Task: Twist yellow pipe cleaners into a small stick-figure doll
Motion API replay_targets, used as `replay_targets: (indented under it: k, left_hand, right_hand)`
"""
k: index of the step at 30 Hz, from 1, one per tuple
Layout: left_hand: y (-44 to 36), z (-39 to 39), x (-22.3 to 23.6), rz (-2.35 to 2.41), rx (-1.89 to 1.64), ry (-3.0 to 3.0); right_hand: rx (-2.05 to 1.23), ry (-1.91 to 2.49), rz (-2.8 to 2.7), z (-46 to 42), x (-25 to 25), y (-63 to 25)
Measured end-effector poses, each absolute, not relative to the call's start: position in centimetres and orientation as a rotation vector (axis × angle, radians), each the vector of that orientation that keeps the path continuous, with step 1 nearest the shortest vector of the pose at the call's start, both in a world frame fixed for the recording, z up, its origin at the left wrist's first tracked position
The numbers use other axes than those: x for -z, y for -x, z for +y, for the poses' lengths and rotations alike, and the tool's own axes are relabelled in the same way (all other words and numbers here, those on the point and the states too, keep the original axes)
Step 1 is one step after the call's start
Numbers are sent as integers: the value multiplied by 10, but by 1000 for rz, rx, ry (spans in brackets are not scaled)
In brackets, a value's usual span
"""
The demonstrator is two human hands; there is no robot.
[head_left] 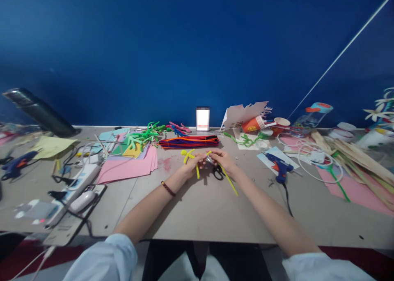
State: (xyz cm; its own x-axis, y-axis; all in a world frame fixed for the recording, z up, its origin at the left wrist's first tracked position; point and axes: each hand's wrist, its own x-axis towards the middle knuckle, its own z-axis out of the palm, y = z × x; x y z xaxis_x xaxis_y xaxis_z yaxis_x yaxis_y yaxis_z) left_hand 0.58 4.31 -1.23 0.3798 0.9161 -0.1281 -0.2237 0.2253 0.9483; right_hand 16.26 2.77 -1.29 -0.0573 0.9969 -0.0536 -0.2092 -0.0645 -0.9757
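Observation:
Over the middle of the table, my left hand (194, 162) is closed on a yellow pipe cleaner figure (189, 155), which has a round coiled head and thin limbs. One yellow leg hangs below the fingers. Close beside it, my right hand (224, 160) pinches a yellow pipe cleaner (231, 184) whose long end slants down to the right. Whether the two yellow pieces join between the fingers is hidden. Black-handled scissors (218, 173) show beneath and between my hands. Their blades are partly covered, and I cannot tell whether a finger touches them.
Behind my hands lies a bundle of coloured pipe cleaners (188, 142), with a phone (202, 118) upright behind it. Pink paper sheets (127, 169) and a power strip (74, 190) are left. A blue glue gun (279, 166) with a trailing cord lies right, near paper cups (254, 124).

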Motion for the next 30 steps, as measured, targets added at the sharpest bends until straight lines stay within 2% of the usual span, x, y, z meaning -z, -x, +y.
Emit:
replay_targets:
  k: [8, 18, 21, 24, 30]
  left_hand:
    - [-5, 44, 14, 726, -865, -920]
    - [-7, 51, 29, 931, -1213, -1024]
    - [-1, 51, 25, 1061, -1429, -1229]
    - [4, 44, 15, 1084, -1581, -1700]
    - [0, 32, 6, 1100, -1400, -2025]
  right_hand:
    - [-1343, 1058, -1017, 30, 20, -159]
    - [-1148, 1085, -702, 42, 22, -167]
    - [-1075, 1121, -708, 40, 22, -168]
    - [-1037, 1154, -802, 35, 21, -164]
    - [-1086, 1150, -963, 26, 20, -150]
